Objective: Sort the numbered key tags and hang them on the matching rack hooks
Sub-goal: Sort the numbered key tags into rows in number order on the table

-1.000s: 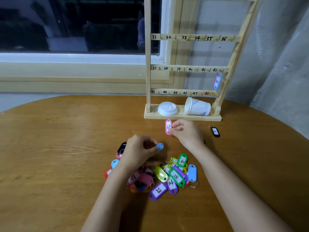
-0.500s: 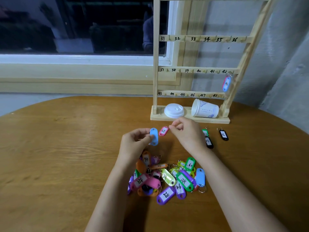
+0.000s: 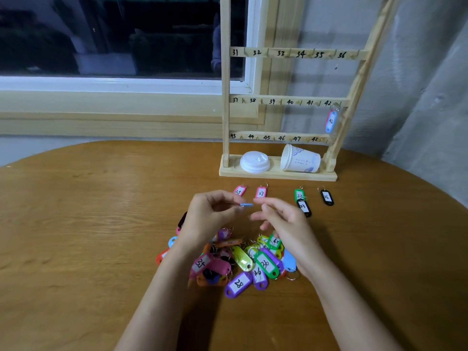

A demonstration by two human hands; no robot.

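Blue key tag (image 3: 246, 205) hangs edge-on, lightly pinched by my left hand (image 3: 205, 216) above the pile (image 3: 243, 262), my right hand (image 3: 286, 221) loose and empty beside it, so I fear misreading its hidden number or dropping it among the unsorted tags.

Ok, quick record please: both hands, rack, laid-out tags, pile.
left hand: pinches blue tag, number unreadable
right hand: open, holding nothing
rack: one hung tag, under 42
row before rack: pink 25, pink 27, green 32, black 33, black 36
pile: unsorted tags below the hands
rack base: lid, cup on its side
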